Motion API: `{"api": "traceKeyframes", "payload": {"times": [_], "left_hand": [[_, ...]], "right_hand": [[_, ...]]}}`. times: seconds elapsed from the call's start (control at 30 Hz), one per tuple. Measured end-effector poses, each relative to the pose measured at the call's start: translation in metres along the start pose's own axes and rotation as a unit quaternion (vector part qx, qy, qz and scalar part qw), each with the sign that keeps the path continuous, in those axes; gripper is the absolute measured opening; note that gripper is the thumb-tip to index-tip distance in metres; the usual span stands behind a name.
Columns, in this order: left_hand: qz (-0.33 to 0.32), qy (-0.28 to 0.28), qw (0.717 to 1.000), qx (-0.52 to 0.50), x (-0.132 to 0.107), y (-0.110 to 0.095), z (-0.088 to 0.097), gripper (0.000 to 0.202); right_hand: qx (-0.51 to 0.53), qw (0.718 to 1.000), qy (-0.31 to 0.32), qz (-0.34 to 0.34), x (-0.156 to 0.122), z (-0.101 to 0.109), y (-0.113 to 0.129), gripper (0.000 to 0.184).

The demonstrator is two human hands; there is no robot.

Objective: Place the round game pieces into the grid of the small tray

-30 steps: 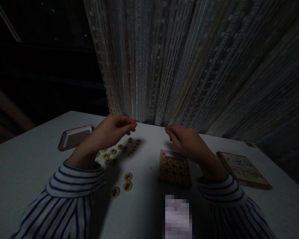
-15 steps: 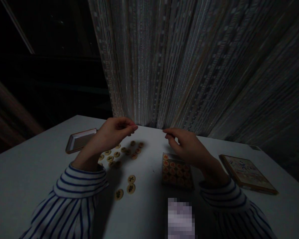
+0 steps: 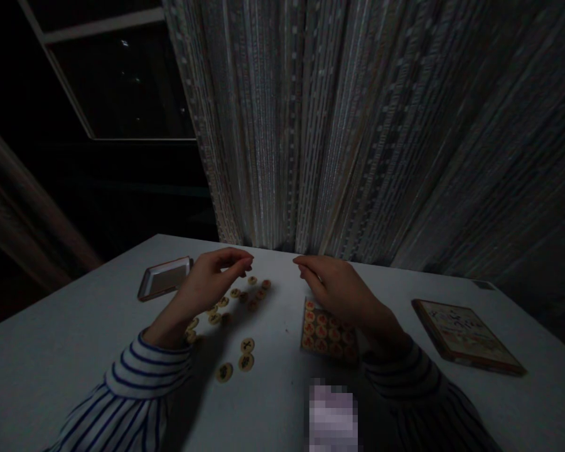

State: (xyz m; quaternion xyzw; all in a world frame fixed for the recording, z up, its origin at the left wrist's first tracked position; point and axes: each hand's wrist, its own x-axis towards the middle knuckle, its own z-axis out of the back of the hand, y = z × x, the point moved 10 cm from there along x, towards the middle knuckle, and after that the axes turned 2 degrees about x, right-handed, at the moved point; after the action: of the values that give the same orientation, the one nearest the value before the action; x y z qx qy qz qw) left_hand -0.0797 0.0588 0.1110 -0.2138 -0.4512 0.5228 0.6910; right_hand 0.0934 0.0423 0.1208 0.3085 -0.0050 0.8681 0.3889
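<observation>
Fingers of the left hand curl in close to the thumb, their tips almost meeting near the far edge of the white table; whether they pinch a piece is hidden. Fingers of the right hand lie together and gently bent, tips pointing toward the left hand, and nothing can be seen between them.

Round wooden game pieces with dark characters lie in a loose scatter under and just beyond the left hand, some partly hidden by it. Three more sit apart, nearer the person, below the left wrist. A square tray of red-marked pieces, set in neat rows, lies just below the right hand, its near corner under the hand's shadow.

Toward the far left corner of the table stands a shallow rectangular metal-rimmed tray, just beside the left hand. Near the right edge lies a wooden-framed picture board, well apart from the right hand. Striped shirt cuffs cover both forearms. A blurred patch sits at the near edge of the view. A string curtain hangs behind the table, beside a dark window.
</observation>
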Motion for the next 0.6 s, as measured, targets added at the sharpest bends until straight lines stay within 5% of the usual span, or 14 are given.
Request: {"api": "traceKeyframes", "payload": {"times": [0.33,0.6], "left_hand": [[0.080,-0.185,0.977,0.066,-0.050,0.067,0.035,0.029],[0.040,-0.206,0.969,0.128,-0.060,0.078,0.044,0.031]], "right_hand": [[0.000,1.000,-0.009,-0.012,-0.001,0.002,-0.005,0.034],[0.017,0.998,-0.019,-0.055,-0.001,0.005,-0.007,0.030]]}}
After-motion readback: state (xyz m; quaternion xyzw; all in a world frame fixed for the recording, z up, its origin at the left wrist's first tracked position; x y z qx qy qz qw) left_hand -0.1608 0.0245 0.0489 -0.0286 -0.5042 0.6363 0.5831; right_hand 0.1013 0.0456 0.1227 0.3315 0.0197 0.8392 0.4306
